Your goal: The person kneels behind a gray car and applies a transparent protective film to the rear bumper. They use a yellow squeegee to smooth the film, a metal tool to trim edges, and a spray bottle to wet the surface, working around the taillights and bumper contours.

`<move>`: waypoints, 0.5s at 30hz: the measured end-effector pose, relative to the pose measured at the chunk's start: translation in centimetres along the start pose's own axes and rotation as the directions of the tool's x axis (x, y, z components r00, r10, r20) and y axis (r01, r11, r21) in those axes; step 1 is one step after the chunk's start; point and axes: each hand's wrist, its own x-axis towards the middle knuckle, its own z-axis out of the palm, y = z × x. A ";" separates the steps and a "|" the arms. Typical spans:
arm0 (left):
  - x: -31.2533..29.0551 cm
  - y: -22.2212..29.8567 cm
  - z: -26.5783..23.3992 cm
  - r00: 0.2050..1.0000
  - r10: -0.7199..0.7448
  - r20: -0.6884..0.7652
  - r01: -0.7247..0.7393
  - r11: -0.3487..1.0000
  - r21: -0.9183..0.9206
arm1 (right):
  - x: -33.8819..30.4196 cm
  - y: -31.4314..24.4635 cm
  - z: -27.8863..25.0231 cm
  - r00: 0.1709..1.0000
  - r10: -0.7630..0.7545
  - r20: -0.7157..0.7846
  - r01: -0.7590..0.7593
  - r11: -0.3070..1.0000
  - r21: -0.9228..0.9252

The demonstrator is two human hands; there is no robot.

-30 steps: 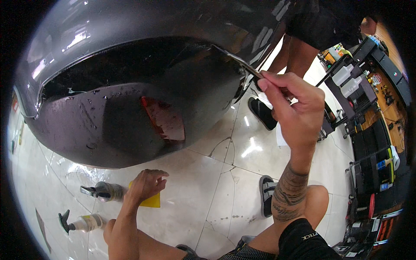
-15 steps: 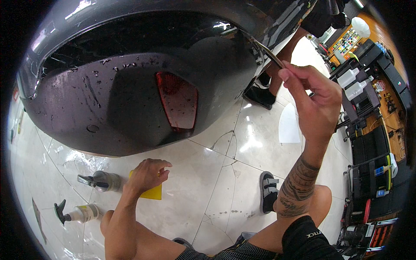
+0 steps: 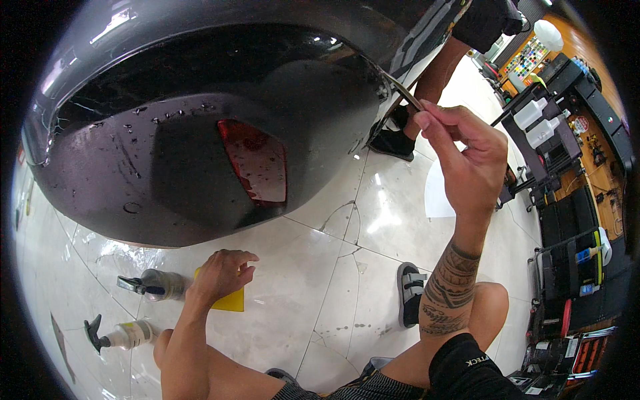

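Note:
The dark grey car bumper [image 3: 87, 173] fills the upper left, wet with drops and streaks, with a red reflector [image 3: 257, 163] set in it. My right hand [image 3: 470, 157] is closed in a pinch at the bumper's right edge. Between thumb and fingertips it holds the end of a thin dark strip [image 3: 403, 92], which runs up to that edge; its material is hard to make out. Low in front of the bumper, my left hand [image 3: 223, 273] has its fingers curled over a flat yellow squeegee card [image 3: 230, 302], its grip partly hidden.
Two spray bottles, a grey one [image 3: 162, 285] and a pale one [image 3: 127, 335], stand on the tiled floor left of my left hand. Another person's leg [image 3: 437, 77] and dark shoe [image 3: 392, 145] are beyond the strip. A cart with white bottles [image 3: 530, 115] stands at the right.
My right hand has shifted left and slightly down with the strip in its pinch. The bumper sits a little further left in view. My left hand and the yellow card keep nearly the same place.

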 end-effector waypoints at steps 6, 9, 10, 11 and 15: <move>0.1 0.4 0.0 0.999 -0.026 0.022 0.026 0.999 0.021 | -0.4 0.3 -0.1 0.997 0.075 0.002 -0.075 0.997 0.004; 0.2 0.0 0.1 0.999 -0.016 0.032 0.015 0.999 0.031 | -0.7 0.5 0.2 0.997 0.078 -0.003 -0.078 0.996 0.035; 0.3 0.1 0.1 0.999 -0.013 0.038 0.011 0.999 0.031 | -0.8 0.6 0.2 0.996 0.086 -0.013 -0.085 0.995 0.046; 0.4 0.3 0.1 0.999 -0.020 0.039 0.019 0.999 0.029 | -0.9 0.7 0.2 0.995 0.094 -0.023 -0.092 0.994 0.058; 0.5 0.2 0.4 0.999 -0.018 0.030 0.017 0.999 0.038 | -1.6 0.8 0.3 0.990 0.141 -0.016 -0.139 0.986 0.090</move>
